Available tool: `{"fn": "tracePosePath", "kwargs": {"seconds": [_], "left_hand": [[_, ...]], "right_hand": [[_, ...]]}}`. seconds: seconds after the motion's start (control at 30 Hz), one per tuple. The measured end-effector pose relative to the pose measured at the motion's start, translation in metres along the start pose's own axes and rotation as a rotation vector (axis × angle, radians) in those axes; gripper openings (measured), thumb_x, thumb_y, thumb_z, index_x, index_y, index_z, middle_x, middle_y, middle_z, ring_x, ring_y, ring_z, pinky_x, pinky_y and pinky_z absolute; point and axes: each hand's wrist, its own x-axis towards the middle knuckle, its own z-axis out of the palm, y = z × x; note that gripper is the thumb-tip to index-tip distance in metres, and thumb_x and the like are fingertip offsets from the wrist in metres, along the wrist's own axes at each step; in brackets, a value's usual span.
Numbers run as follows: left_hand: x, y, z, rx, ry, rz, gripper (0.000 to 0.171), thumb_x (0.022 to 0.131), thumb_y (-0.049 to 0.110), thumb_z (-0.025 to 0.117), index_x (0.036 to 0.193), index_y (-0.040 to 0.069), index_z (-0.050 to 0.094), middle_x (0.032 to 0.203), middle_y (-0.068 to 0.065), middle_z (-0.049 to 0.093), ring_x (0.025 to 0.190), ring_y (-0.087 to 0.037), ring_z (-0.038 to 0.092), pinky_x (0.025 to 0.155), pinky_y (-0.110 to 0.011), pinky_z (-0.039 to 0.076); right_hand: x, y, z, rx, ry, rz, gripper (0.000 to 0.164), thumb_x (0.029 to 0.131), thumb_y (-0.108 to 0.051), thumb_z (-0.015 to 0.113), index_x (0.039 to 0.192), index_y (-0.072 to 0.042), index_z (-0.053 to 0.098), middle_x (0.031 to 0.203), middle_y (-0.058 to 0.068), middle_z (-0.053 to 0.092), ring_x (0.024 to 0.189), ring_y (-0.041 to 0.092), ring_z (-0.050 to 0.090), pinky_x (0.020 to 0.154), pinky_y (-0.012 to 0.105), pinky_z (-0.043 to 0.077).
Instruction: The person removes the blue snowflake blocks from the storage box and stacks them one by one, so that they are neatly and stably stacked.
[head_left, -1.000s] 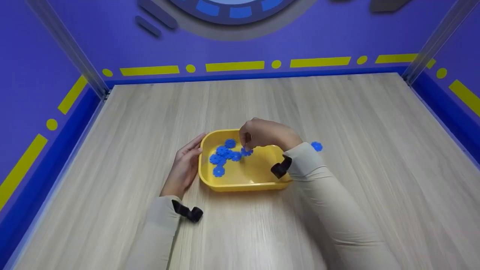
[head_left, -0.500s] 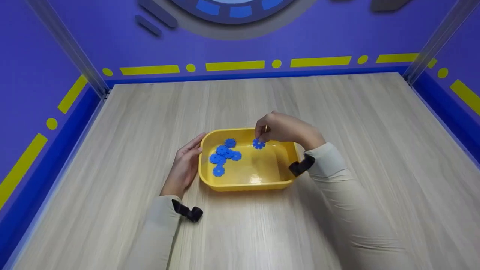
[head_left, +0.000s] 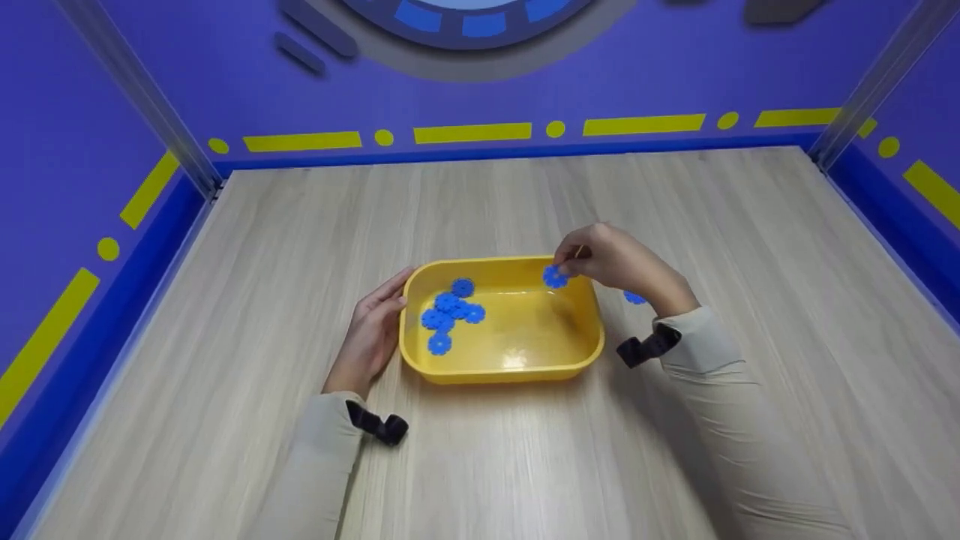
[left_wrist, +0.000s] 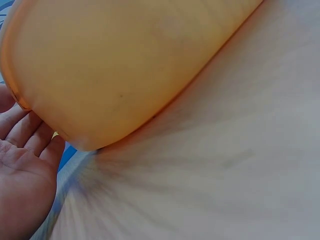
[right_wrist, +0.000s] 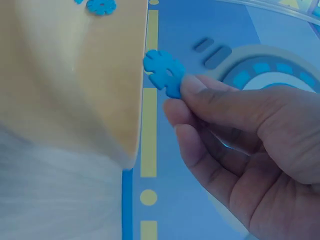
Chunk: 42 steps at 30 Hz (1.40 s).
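A yellow plastic bin (head_left: pixel 501 373) sits on the wooden table in the head view, with several blue notched building discs (head_left: pixel 447 303) clustered in its left part. My left hand (head_left: pixel 369 330) rests against the bin's left end, fingers fairly straight along the outer wall and thumb at the rim. Over the bin's far right corner, my right hand (head_left: pixel 626 262) pinches one blue notched disc (head_left: pixel 555 276) between thumb and index finger. The right wrist view shows this disc (right_wrist: pixel 166 72) upright beside the bin's wall.
Another blue disc (head_left: pixel 634 297) lies on the table right of the bin, partly hidden by the right wrist. Purple-blue walls (head_left: pixel 480 97) with yellow marks border the table (head_left: pixel 300 225) at the back and sides.
My right hand has lifted the pinched disc and carried it rightward, from beside the cluster to the bin's far right corner. My left hand stays against the bin.
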Motion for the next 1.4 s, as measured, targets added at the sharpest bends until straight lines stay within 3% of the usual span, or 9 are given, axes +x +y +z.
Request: {"fn": "tracePosePath", "kwargs": {"seconds": [0.27, 0.4, 0.73, 0.9, 1.13, 1.4], "left_hand": [[-0.001, -0.002, 0.002, -0.003, -0.001, 0.028, 0.052, 0.093, -0.004, 0.043, 0.145, -0.003, 0.037, 0.154, -0.015, 0.035, 0.142, -0.022, 0.033, 0.116, -0.033, 0.03], [0.0, -0.001, 0.001, -0.005, 0.002, 0.028, 0.052, 0.093, -0.005, 0.043, 0.145, -0.002, 0.038, 0.153, -0.015, 0.035, 0.142, -0.022, 0.034, 0.116, -0.033, 0.03], [-0.001, -0.001, 0.001, -0.003, 0.009, 0.027, 0.052, 0.093, -0.005, 0.043, 0.145, -0.003, 0.038, 0.153, -0.015, 0.036, 0.142, -0.022, 0.034, 0.116, -0.033, 0.031], [-0.001, -0.001, 0.002, 0.002, 0.001, 0.029, 0.052, 0.093, -0.005, 0.043, 0.145, -0.003, 0.037, 0.154, -0.015, 0.035, 0.142, -0.022, 0.033, 0.117, -0.034, 0.029], [-0.001, 0.0, 0.003, -0.003, -0.002, 0.042, 0.052, 0.093, -0.005, 0.043, 0.145, -0.004, 0.037, 0.154, -0.016, 0.034, 0.143, -0.022, 0.033, 0.117, -0.034, 0.029], [-0.002, -0.001, 0.002, -0.008, -0.009, 0.048, 0.052, 0.093, -0.005, 0.042, 0.145, -0.004, 0.036, 0.153, -0.016, 0.035, 0.142, -0.023, 0.034, 0.114, -0.032, 0.032]], "right_hand": [[-0.016, 0.022, 0.0, 0.075, 0.115, 0.122, 0.01, 0.089, -0.005, 0.065, 0.096, -0.004, 0.072, 0.092, 0.012, 0.071, 0.081, 0.028, 0.066, 0.077, 0.038, 0.059], [-0.023, 0.034, 0.0, 0.095, 0.169, 0.144, 0.009, 0.088, -0.006, 0.066, 0.095, -0.004, 0.073, 0.092, 0.012, 0.071, 0.08, 0.028, 0.065, 0.077, 0.039, 0.059], [-0.04, 0.066, -0.002, 0.131, 0.229, 0.227, 0.012, 0.091, -0.008, 0.064, 0.097, -0.004, 0.072, 0.092, 0.013, 0.072, 0.079, 0.023, 0.065, 0.067, 0.014, 0.052], [-0.046, 0.08, -0.003, 0.142, 0.231, 0.264, 0.013, 0.091, -0.009, 0.064, 0.098, -0.003, 0.073, 0.094, 0.014, 0.072, 0.079, 0.022, 0.066, 0.067, 0.013, 0.052], [-0.053, 0.095, -0.001, 0.163, 0.209, 0.324, 0.016, 0.091, -0.014, 0.065, 0.102, -0.004, 0.072, 0.1, 0.015, 0.071, 0.082, 0.023, 0.065, 0.071, 0.027, 0.056], [-0.056, 0.109, 0.004, 0.169, 0.192, 0.388, 0.019, 0.092, -0.013, 0.063, 0.106, -0.004, 0.071, 0.108, 0.017, 0.068, 0.087, 0.023, 0.062, 0.071, 0.023, 0.053]]}}
